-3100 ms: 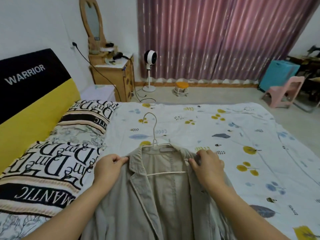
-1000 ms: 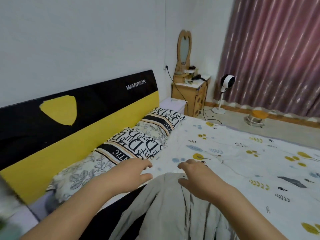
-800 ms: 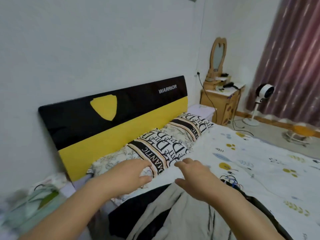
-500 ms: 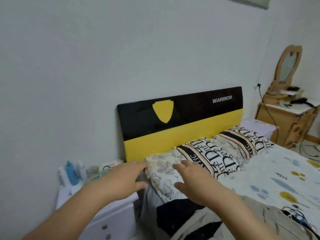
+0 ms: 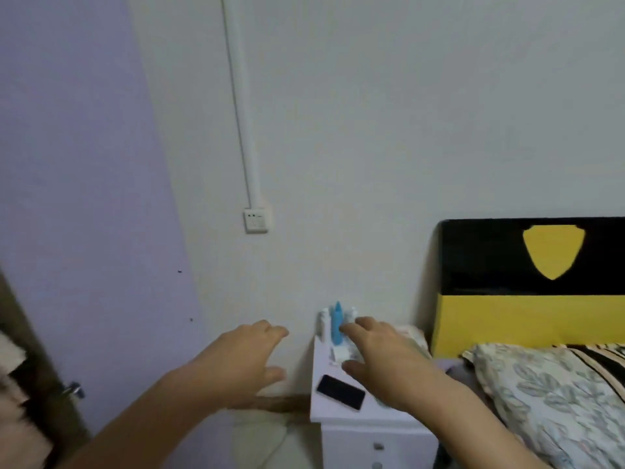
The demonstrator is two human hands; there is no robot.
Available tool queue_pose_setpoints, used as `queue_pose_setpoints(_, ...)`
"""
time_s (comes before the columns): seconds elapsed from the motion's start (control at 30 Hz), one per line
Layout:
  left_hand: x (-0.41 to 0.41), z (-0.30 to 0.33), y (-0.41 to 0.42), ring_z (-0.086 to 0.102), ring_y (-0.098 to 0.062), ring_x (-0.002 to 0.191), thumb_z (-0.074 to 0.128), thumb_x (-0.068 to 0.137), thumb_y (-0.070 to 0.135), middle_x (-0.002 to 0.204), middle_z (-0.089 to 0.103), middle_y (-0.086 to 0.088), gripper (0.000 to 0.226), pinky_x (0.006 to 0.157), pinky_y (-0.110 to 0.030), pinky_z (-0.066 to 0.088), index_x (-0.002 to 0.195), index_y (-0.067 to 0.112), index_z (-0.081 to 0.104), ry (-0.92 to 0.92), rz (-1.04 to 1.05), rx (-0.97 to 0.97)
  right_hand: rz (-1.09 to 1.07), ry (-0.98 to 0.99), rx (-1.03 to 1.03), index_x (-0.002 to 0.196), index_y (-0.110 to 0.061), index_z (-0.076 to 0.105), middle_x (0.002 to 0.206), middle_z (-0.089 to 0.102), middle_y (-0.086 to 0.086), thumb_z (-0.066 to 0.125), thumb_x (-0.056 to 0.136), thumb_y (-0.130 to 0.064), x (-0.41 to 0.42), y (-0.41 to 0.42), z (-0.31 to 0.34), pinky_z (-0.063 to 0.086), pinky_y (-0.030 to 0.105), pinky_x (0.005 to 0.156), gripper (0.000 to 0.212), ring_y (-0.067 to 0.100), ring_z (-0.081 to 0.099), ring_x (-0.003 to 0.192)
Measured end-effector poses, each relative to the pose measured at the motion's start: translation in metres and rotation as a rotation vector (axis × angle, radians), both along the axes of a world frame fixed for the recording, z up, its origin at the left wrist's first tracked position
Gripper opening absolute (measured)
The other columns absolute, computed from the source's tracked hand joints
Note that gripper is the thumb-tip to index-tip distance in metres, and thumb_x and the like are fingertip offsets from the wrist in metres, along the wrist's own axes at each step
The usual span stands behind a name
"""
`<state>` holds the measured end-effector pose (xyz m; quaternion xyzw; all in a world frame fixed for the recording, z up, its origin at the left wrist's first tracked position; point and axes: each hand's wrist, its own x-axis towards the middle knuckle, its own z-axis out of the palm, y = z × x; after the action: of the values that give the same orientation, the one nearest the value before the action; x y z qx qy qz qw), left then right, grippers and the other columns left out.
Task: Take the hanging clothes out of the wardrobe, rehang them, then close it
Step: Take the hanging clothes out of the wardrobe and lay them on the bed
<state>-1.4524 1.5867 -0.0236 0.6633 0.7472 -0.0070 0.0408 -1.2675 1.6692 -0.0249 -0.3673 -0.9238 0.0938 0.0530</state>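
Observation:
Both my hands are held out in front of me and hold nothing. My left hand (image 5: pixel 243 360) hovers before the white wall with its fingers relaxed and slightly spread. My right hand (image 5: pixel 382 360) hovers over the white nightstand (image 5: pixel 338 414), fingers also loose. The grey jacket and its hanger are out of view. At the far left edge a brown panel with a small metal knob (image 5: pixel 72 389) shows beside a lilac surface (image 5: pixel 84 198). Blurred light and dark shapes (image 5: pixel 17 418) lie left of it; I cannot tell what they are.
On the nightstand lie a black phone (image 5: pixel 341 396) and small bottles, one blue (image 5: pixel 336 324). To the right are the black-and-yellow headboard (image 5: pixel 541 299) and a patterned pillow (image 5: pixel 558 401). A wall socket (image 5: pixel 257 221) sits under a white conduit. A cream bundle (image 5: pixel 263 441) lies on the floor.
My hands let go of the jacket on the bed. My view has swung left past the pillows and headboard to the nightstand and wall, and both empty hands moved with it.

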Motion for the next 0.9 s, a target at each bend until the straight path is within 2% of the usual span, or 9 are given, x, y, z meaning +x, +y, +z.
queue_pose_setpoints(0.27, -0.102, 0.003, -0.074, 0.030, -0.013, 0.136, 0.045, 0.095, 0.041, 0.150, 0.026, 0.007, 0.060, 0.109, -0.026, 0.028, 0.146, 0.027, 0.018, -0.027, 0.337, 0.064, 0.324, 0.032, -0.001, 0.145, -0.023, 0.025, 0.148, 0.029, 0.003, 0.044, 0.097, -0.032, -0.130, -0.020, 0.007, 0.031, 0.037, 0.109, 0.052, 0.023, 0.029, 0.135)
queue_pose_setpoints(0.4, -0.141, 0.012, -0.106, 0.036, -0.013, 0.130, 0.047, 0.094, 0.038, 0.146, 0.030, 0.007, 0.061, 0.105, -0.026, 0.032, 0.146, 0.027, 0.019, 0.000, 0.523, 0.172, 0.514, 0.085, 0.022, 0.145, -0.022, 0.025, 0.147, 0.032, -0.001, 0.044, 0.097, -0.030, -0.185, -0.025, 0.014, 0.030, 0.033, 0.109, 0.053, 0.020, 0.029, 0.135)
queue_pose_setpoints(0.57, -0.175, 0.017, -0.136, 0.036, -0.015, 0.130, 0.050, 0.093, 0.038, 0.145, 0.032, 0.006, 0.063, 0.105, -0.026, 0.033, 0.147, 0.027, 0.019, 0.025, 0.752, 0.240, 0.716, 0.074, 0.038, 0.147, -0.023, 0.020, 0.152, 0.023, -0.002, 0.042, 0.098, -0.032, -0.252, -0.029, 0.023, 0.023, 0.032, 0.114, 0.055, 0.019, 0.021, 0.140)
queue_pose_setpoints(0.7, -0.194, 0.021, -0.155, 0.038, -0.014, 0.129, 0.052, 0.093, 0.035, 0.147, 0.033, 0.004, 0.061, 0.106, -0.026, 0.033, 0.146, 0.026, 0.023, -0.070, 0.879, 0.321, 0.837, 0.091, 0.042, 0.148, -0.025, 0.020, 0.155, 0.018, -0.003, 0.041, 0.098, -0.031, -0.297, -0.036, 0.026, 0.021, 0.031, 0.114, 0.054, 0.016, 0.017, 0.141)
queue_pose_setpoints(0.9, -0.228, 0.024, -0.188, 0.031, -0.013, 0.135, 0.050, 0.093, 0.035, 0.150, 0.029, 0.002, 0.062, 0.110, -0.027, 0.029, 0.147, 0.025, 0.020, -0.068, 1.030, 0.360, 0.971, 0.103, 0.010, 0.145, -0.022, 0.026, 0.151, 0.027, 0.000, 0.045, 0.097, -0.029, -0.357, -0.071, 0.032, 0.025, 0.031, 0.112, 0.052, 0.020, 0.023, 0.139)
